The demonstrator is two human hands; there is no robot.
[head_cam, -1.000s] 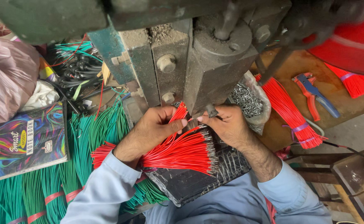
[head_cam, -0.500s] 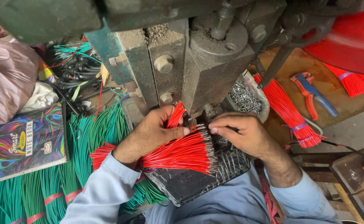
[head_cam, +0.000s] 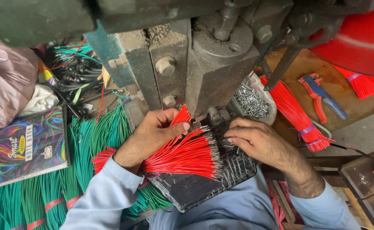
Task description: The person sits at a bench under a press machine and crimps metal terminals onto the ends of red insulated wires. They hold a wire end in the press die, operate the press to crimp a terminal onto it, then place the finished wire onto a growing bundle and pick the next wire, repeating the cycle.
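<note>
Left hand: left hand [head_cam: 155,132] fingers curled, pinching a fanned bundle of red wires [head_cam: 182,155] at its middle.
Right hand: right hand [head_cam: 255,140] at 3 o'clock of the bundle, fingertips pressed together at the wire tips; whether they hold a wire I cannot tell.
Progress: most visible wire ends already carry metal terminals [head_cam: 214,153]; judged well along.
Materials: glossy plastic insulation, gritty cast-iron press [head_cam: 212,64], taped black pad [head_cam: 204,187].
Left over: tied green wire bundles [head_cam: 89,145] at 9 o'clock lie untouched.

red wire bundle [head_cam: 182,153] fanned flat, metal-tipped ends pointing right.
</note>
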